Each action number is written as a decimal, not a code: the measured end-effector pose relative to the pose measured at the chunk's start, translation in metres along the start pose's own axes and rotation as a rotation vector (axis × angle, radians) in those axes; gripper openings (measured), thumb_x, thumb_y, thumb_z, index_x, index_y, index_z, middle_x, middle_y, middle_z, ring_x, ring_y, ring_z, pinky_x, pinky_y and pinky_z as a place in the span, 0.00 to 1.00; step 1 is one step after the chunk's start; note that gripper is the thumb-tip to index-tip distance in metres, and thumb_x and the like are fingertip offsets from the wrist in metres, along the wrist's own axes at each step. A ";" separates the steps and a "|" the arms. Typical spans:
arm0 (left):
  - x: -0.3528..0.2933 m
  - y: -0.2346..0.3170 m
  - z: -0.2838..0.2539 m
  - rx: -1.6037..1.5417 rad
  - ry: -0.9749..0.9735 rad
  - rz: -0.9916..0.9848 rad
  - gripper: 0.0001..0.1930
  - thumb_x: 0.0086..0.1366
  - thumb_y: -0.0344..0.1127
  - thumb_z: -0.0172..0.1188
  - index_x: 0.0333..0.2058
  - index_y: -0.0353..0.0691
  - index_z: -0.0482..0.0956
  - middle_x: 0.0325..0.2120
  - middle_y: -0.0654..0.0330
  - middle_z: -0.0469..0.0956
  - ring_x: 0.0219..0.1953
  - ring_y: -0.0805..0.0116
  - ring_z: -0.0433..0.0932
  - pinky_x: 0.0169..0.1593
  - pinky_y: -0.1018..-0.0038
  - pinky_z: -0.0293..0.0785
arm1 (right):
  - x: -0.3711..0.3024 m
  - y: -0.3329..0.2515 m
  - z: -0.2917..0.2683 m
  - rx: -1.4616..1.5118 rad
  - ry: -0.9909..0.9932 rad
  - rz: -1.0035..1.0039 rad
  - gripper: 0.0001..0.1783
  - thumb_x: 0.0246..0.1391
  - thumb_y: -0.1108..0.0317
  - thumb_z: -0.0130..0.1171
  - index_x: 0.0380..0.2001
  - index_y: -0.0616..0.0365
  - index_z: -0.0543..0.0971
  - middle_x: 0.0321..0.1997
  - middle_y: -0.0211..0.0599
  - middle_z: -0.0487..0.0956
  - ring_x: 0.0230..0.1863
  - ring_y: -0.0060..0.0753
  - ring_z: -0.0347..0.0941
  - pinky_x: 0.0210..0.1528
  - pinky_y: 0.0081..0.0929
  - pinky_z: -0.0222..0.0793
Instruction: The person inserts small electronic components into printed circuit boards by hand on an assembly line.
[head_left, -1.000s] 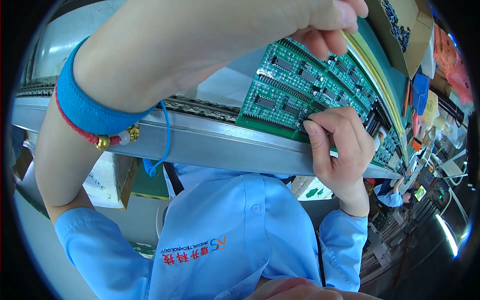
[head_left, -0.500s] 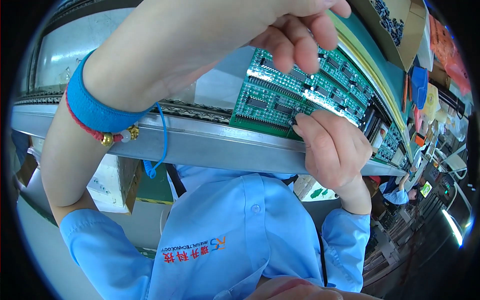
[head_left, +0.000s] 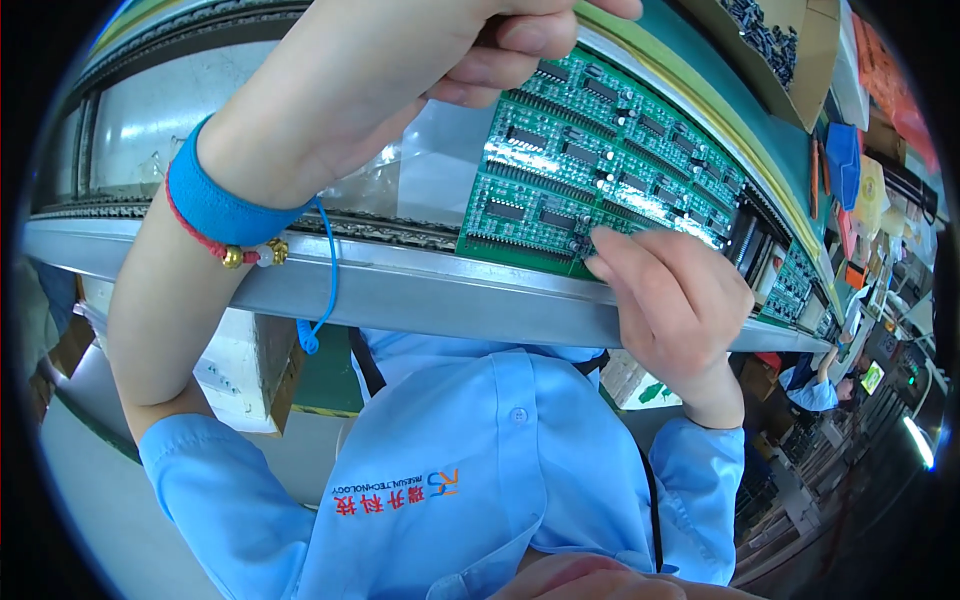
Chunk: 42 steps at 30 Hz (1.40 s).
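Observation:
Green circuit boards [head_left: 520,252] carry rows of black chips and lie side by side along a metal-edged rail. At the near edge of one board, the fingertips of my right hand [head_left: 685,300] pinch together at a small dark electronic component [head_left: 580,242]. My left hand [head_left: 510,55] is raised above the far left part of the boards. Its fingers are curled in, and the picture's upper edge cuts it off, so anything between thumb and forefinger is hidden. A blue wrist strap [head_left: 222,195] with a coiled cord and a beaded bracelet [head_left: 235,257] circle my left wrist.
A cardboard box [head_left: 815,75] with many small dark parts stands at the far right. Beside it are a blue bin [head_left: 843,165] and orange-handled tools [head_left: 815,180]. The metal rail [head_left: 420,290] runs between me and the boards. Another person [head_left: 815,390] sits farther right.
My left hand has moved left and curled its fingers more, uncovering more of the boards. My right hand stays at the same component. The whole view has shifted slightly.

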<state>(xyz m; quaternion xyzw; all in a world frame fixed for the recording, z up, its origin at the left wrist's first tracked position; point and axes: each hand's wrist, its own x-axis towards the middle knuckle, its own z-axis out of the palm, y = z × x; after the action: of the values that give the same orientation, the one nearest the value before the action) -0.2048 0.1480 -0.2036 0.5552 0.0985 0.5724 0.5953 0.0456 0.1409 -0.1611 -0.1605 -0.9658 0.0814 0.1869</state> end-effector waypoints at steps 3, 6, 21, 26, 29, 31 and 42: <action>0.003 0.003 0.000 -0.030 -0.026 0.015 0.19 0.69 0.36 0.42 0.50 0.24 0.62 0.17 0.70 0.58 0.16 0.82 0.51 0.19 0.85 0.49 | -0.006 -0.007 -0.005 0.113 0.072 -0.027 0.16 0.29 0.70 0.63 0.30 0.59 0.80 0.24 0.32 0.74 0.16 0.21 0.67 0.15 0.16 0.59; 0.007 -0.001 -0.001 -0.060 -0.070 0.042 0.19 0.69 0.36 0.43 0.49 0.25 0.64 0.16 0.71 0.57 0.16 0.82 0.50 0.19 0.85 0.48 | -0.008 -0.024 0.009 0.150 0.063 -0.094 0.19 0.31 0.68 0.60 0.34 0.59 0.79 0.31 0.32 0.75 0.18 0.19 0.65 0.16 0.14 0.58; 0.019 0.025 0.027 0.022 0.669 -0.602 0.16 0.69 0.36 0.42 0.49 0.31 0.68 0.15 0.74 0.50 0.13 0.87 0.45 0.15 0.86 0.39 | 0.002 -0.051 0.021 -0.072 0.033 0.204 0.19 0.41 0.66 0.54 0.41 0.53 0.78 0.42 0.28 0.77 0.17 0.15 0.62 0.16 0.12 0.59; 0.018 0.028 0.027 -0.049 0.706 -0.603 0.15 0.69 0.35 0.42 0.48 0.31 0.68 0.15 0.74 0.50 0.13 0.87 0.46 0.14 0.86 0.41 | -0.030 -0.040 0.002 -0.052 0.018 0.331 0.20 0.41 0.68 0.55 0.42 0.53 0.78 0.44 0.27 0.77 0.16 0.16 0.62 0.17 0.14 0.61; 0.016 0.025 0.029 -0.074 0.709 -0.598 0.15 0.69 0.35 0.42 0.48 0.32 0.68 0.15 0.74 0.49 0.13 0.87 0.45 0.14 0.86 0.41 | -0.057 -0.029 -0.009 -0.069 0.020 0.403 0.21 0.39 0.71 0.54 0.42 0.54 0.77 0.45 0.29 0.77 0.19 0.19 0.67 0.21 0.16 0.66; 0.019 0.022 0.028 -0.061 0.720 -0.607 0.14 0.69 0.35 0.42 0.47 0.33 0.68 0.15 0.74 0.49 0.13 0.86 0.45 0.14 0.85 0.41 | -0.072 -0.023 -0.018 -0.054 0.023 0.484 0.23 0.36 0.75 0.53 0.42 0.56 0.77 0.44 0.31 0.78 0.24 0.22 0.74 0.24 0.19 0.70; 0.018 0.033 0.027 0.096 0.647 -0.559 0.14 0.67 0.33 0.46 0.46 0.32 0.71 0.13 0.75 0.51 0.13 0.87 0.48 0.14 0.87 0.43 | -0.096 0.005 -0.039 -0.057 0.059 0.543 0.15 0.47 0.78 0.52 0.40 0.57 0.78 0.40 0.38 0.80 0.38 0.38 0.78 0.37 0.28 0.74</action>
<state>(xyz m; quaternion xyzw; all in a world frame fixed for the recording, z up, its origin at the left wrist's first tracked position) -0.1980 0.1383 -0.1590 0.3262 0.4534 0.5285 0.6393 0.1466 0.1170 -0.1582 -0.4211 -0.8834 0.0964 0.1818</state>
